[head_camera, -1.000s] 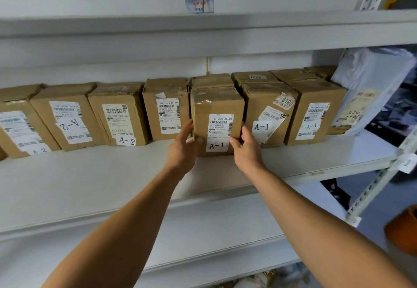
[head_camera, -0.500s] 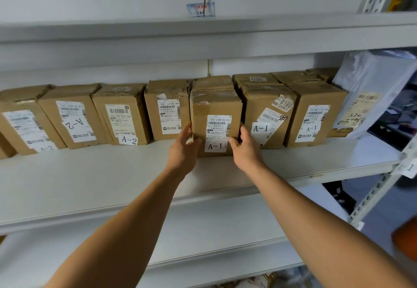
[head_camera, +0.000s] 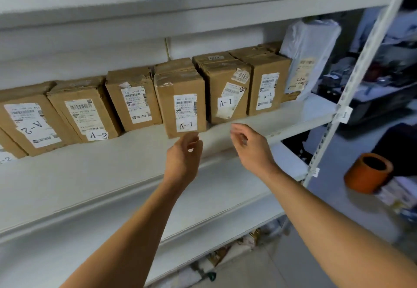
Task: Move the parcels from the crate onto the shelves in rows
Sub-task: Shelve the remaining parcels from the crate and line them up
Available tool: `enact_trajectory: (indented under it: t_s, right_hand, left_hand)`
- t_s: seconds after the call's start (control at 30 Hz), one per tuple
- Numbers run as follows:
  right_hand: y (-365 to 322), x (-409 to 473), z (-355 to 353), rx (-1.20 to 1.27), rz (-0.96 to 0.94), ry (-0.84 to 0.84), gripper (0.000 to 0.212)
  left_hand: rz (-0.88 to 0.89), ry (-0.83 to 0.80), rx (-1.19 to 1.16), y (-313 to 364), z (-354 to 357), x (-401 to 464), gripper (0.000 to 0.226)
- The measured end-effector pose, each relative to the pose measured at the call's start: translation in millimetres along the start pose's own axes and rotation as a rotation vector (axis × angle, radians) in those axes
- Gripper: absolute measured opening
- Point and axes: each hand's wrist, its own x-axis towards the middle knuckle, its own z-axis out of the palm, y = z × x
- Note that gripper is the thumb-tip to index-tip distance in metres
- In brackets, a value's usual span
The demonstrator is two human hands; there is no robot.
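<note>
— Grey metal shelving (head_camera: 126, 175) fills my view, its painted deck smooth and bare along the front. What changed just now?

— A moment back my left hand (head_camera: 184, 159) and right hand (head_camera: 250, 150) were pressed against the sides of the A-1 parcel (head_camera: 181, 105). Now both have come off it and hang just in front of the shelf edge, fingers loosely curled, holding nothing.

— So where is that parcel?

— Standing upright on the middle shelf, in the row, between the unlettered box (head_camera: 133, 100) on its left and another A-1 box (head_camera: 226, 90) on its right. It sits slightly forward of its neighbours.

— Meaning for the job?

— I judge this one placed. The next step is probably to go back to the crate, which I can't see from here.

— What are they like to handle?

— Plain brown cardboard, rectangular, taped on top, corners a bit crushed and creased. White paper labels with barcodes are stuck on the fronts, some peeling. At the far right leans a soft grey plastic mailer bag (head_camera: 309, 55), which looks limp, not rigid like the cartons.
</note>
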Motion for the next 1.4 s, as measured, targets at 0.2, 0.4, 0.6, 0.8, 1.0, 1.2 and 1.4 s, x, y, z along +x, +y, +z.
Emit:
enact_trajectory:
  t_s: [0.2,0.4,0.6,0.8,1.0,1.2,1.4]
  right_hand:
    - [49.7,-120.4,-68.9,-0.107,0.271,0.109,0.032]
    - [100.1,-261.7,-146.3,-0.224,0.608,0.193,0.032]
    - [163.1,-393.2,-208.3,-0.242,0.903,0.263,0.032]
    - [240.0,-504.8,-243.5,-0.148,1.229,0.242,0.035]
    - [326.8,-555.2,-236.4,0.030,1.430,0.292,0.041]
    - [451.8,-580.5,-179.5,0.101,1.488,0.262,0.035]
    - [530.1,-572.2,-147.4,0.397,1.530,0.421,0.059]
  left_hand:
    - [0.203,-0.287,0.017,18.4,69.5,-59.2,0.008]
    - [0.182,-0.572,-0.053,52.4,171.4,-145.7,0.017]
    - [0.255,-0.926,0.074,89.2,284.1,-236.9,0.014]
    - [0.206,-1.169,0.192,89.3,385.8,-338.8,0.034]
    - [0.084,-1.329,0.349,34.2,479.8,-408.9,0.042]
    - [0.038,-1.288,0.494,-45.5,590.5,-463.3,0.041]
    - [0.010,-1.221,0.564,-96.0,648.0,-484.5,0.066]
